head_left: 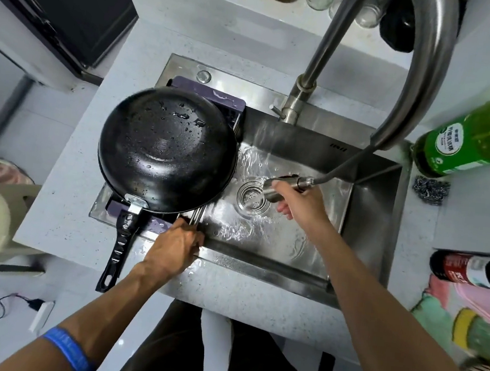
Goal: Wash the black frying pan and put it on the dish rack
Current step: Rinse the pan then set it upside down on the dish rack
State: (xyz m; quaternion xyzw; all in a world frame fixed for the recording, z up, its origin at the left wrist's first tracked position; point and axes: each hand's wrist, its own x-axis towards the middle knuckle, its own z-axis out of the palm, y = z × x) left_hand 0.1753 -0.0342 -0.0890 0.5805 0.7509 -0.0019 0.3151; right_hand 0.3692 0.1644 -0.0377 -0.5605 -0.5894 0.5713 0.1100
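1. On the left half of the sink (365, 204), the pan (167, 150) lies upside down on the rack (216, 97), its handle (119, 247) running out toward 7 o'clock past the sink's near rim and over the bench (64, 196) edge.
2. The pan covers nearly all of the rack; only the purple end pieces at 12 and 6 o'clock and a few rods at its right side show.
3. The right half of the sink is open basin, with the drain (250, 198) just right of the pan's rim and water spreading over the floor around it.
4. Bench room is narrow: a green bottle (472, 136) and a steel scourer (430, 189) stand at 2 to 3 o'clock of the sink, and a dark bottle (470, 269) and sponges (476, 333) crowd 4 o'clock.
5. The tap (413, 67) arches overhead, its hose drawn down into the basin.
6. The left hand (175, 250) rests at the rack's near right corner, fingers curled down over the rods and sink rim; whether they grip the rods cannot be told.
7. The right hand (296, 200) has its fingers wrapped around the spray head (279, 189), which points at the drain.
8. The pan's black underside is glossy, beaded with drops, with fine rings at its centre and a metal bracket joining the handle.
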